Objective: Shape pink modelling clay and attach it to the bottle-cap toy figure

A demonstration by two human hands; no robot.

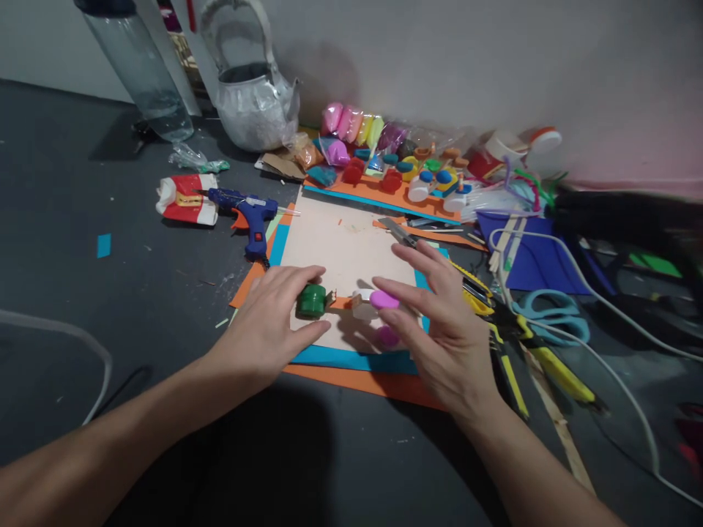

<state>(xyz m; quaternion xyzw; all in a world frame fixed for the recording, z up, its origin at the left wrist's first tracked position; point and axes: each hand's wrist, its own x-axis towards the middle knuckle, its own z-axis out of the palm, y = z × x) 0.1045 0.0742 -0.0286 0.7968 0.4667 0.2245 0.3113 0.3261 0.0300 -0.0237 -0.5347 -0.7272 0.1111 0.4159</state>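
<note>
Fingers [301, 277] of the left hand [262, 316] curved around a green cap [313, 301] above the pale sheet [351, 249]; whether they gripped it, I couldn't tell. The right hand [453, 337] angled inward, fingers spread, near a purple piece [384, 298].

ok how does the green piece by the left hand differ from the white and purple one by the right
Colour: the green piece is dark green, while the white and purple piece pairs white with bright purple. Place: the green piece sits between the left hand's thumb and fingers; the white and purple piece is near the right hand's fingertips. Both are over the pale sheet.
</note>
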